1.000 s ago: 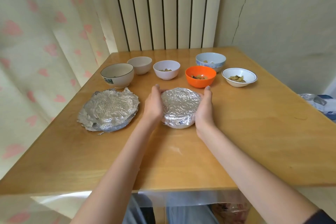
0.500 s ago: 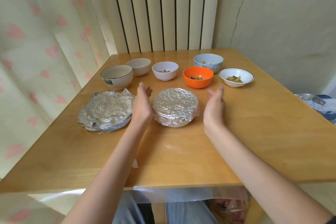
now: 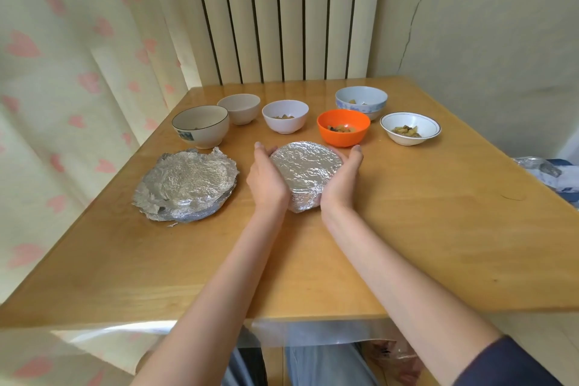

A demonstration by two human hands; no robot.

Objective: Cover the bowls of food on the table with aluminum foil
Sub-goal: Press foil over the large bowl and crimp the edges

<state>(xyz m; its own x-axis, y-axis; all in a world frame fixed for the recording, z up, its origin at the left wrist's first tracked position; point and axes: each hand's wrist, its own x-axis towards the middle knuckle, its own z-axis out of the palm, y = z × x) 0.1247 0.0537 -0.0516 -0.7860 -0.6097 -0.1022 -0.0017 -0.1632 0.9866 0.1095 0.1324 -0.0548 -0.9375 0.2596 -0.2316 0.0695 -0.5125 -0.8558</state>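
A bowl wrapped in aluminum foil [image 3: 305, 171] stands in the middle of the wooden table [image 3: 438, 229]. My left hand [image 3: 266, 178] presses against its left side and my right hand [image 3: 343, 180] against its right side, palms on the foil. A pile of crumpled foil sheets [image 3: 188, 185] lies to the left. Behind stand uncovered bowls: a dark-rimmed one [image 3: 200, 126], a beige one [image 3: 239, 108], a white one [image 3: 285, 116], an orange one [image 3: 343, 127], a pale blue one [image 3: 361, 102] and a shallow white one [image 3: 410, 128]. Food shows in most of them.
A heart-patterned curtain [image 3: 62, 103] hangs along the table's left side. A ribbed panel [image 3: 282, 16] and a wall close off the back. A clear plastic sheet hangs over the table's near edge [image 3: 313, 332]. Some bagged items [image 3: 545, 175] lie off the right edge.
Half a second ago both hands were lifted off the foil-covered bowl, held apart at its sides. They have closed in and now press on its sides again.
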